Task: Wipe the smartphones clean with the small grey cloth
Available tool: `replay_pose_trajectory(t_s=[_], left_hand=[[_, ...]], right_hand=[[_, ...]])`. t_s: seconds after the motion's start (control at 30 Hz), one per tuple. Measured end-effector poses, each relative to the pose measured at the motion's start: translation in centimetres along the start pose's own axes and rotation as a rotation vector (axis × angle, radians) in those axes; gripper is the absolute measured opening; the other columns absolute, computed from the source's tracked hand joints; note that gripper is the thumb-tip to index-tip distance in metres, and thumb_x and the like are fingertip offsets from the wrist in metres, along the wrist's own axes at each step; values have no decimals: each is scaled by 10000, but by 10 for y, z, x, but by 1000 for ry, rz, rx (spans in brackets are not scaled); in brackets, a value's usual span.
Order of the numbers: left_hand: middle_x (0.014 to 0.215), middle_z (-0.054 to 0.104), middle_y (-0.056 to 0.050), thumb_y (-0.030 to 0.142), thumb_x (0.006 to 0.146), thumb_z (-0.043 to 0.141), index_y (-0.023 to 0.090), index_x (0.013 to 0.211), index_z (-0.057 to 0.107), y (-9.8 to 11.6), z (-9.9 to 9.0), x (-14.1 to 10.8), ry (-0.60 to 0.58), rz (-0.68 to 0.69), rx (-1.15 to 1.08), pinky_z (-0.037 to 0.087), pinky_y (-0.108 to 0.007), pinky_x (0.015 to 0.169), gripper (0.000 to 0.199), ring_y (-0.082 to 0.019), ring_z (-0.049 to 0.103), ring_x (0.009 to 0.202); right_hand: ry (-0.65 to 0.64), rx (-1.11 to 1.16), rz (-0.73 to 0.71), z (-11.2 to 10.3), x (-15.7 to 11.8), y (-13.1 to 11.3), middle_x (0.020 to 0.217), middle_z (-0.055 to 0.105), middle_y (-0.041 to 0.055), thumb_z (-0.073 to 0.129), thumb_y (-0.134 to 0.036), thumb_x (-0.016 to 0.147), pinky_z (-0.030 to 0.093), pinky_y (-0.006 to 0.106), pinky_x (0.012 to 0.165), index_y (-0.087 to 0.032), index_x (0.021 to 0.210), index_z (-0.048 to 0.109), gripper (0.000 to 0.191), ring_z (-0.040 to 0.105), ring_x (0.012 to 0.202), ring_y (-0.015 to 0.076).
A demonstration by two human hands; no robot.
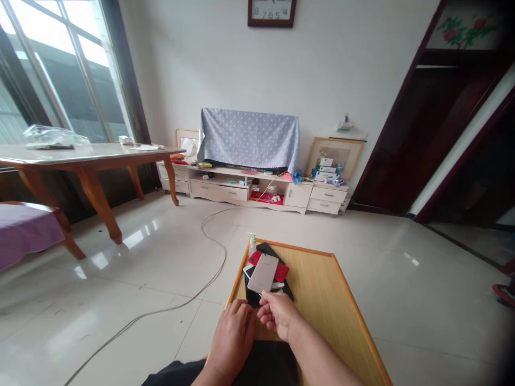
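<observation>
The right hand (279, 316) sits half-curled at the near edge of a pile of smartphones (252, 296), its fingers (265, 309) close by the lower end of a rose-gold phone (263, 273) — whether they have hold of anything, I cannot tell. The left hand (232, 336) lies curled just beside it, its grip just as unclear. The pile rests on an orange-edged wooden board (322, 289) — a red phone (281, 272) lies under the top phone, and a small pump bottle (252, 244) stands just beyond.
</observation>
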State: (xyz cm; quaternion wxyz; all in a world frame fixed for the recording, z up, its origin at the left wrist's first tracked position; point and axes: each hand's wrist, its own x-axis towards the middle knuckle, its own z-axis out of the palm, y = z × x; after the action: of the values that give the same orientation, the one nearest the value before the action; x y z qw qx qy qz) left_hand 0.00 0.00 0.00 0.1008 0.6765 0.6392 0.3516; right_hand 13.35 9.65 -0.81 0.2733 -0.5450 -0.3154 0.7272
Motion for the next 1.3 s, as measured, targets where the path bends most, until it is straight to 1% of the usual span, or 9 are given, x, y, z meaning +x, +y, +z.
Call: replay_pose_trajectory(t_s=[0.2,0.4,0.5,0.63,0.7,0.8,0.93,1.13,1.3], left_hand=[[1015,616,-58,267,972,418,243,920,610,-1,2,-1,10,-6,9,501,-334,848,200,-195,603,949],[1033,615,-66,262,954,438,241,975,604,-5,4,-3,15,1,-29,510,-359,881,168,-206,607,987],[1167,598,-83,275,933,476,253,1096,581,-13,10,-6,107,-22,-60,501,-408,959,195,-230,587,1108],[1446,468,-127,328,919,506,237,1378,455,-23,18,-3,213,-97,7,429,-469,1078,471,-279,454,1334],[1507,429,-153,357,913,513,199,1439,421,-24,20,4,188,-160,93,411,-482,1084,557,-307,424,1357],[1450,519,-163,359,904,514,161,1407,486,-19,19,16,64,-203,225,400,-483,1060,541,-326,470,1282],[1426,542,-125,333,904,486,208,1368,533,-5,15,20,-37,-180,361,388,-462,1006,482,-320,474,1234],[1334,582,-110,251,910,440,237,1343,541,11,13,9,-106,-111,354,383,-434,950,445,-307,482,1211],[1148,611,-90,289,941,430,262,1098,641,15,10,-2,-107,-142,281,401,-389,888,265,-269,532,1094]], right_hand=[[-10,-19,-7,-4,-13,9,565,658,66,585,-477,920,326,138,365,-151,809,597,344,550,401,100],[12,-18,-116,-26,-39,15,564,653,34,596,-449,900,289,146,371,-172,832,586,286,540,408,98],[48,30,-150,-40,-50,16,570,652,21,630,-437,867,286,148,380,-176,845,581,267,532,415,93],[69,81,-179,-56,-60,21,587,657,14,659,-427,837,309,151,395,-179,862,590,258,543,439,94],[82,98,-194,-62,-62,25,599,661,15,671,-423,826,321,154,399,-179,864,595,258,552,453,97],[108,117,-205,-66,-64,31,608,663,15,692,-428,807,323,156,398,-181,857,600,269,556,457,98],[106,120,-211,-70,-62,36,618,666,17,711,-444,791,318,154,396,-178,856,604,294,562,466,97],[88,110,-241,-75,-55,42,644,676,22,730,-455,782,329,151,410,-175,874,612,318,568,487,95],[51,123,-256,-76,-56,44,662,679,23,760,-471,760,356,156,423,-177,865,616,345,589,517,104]])
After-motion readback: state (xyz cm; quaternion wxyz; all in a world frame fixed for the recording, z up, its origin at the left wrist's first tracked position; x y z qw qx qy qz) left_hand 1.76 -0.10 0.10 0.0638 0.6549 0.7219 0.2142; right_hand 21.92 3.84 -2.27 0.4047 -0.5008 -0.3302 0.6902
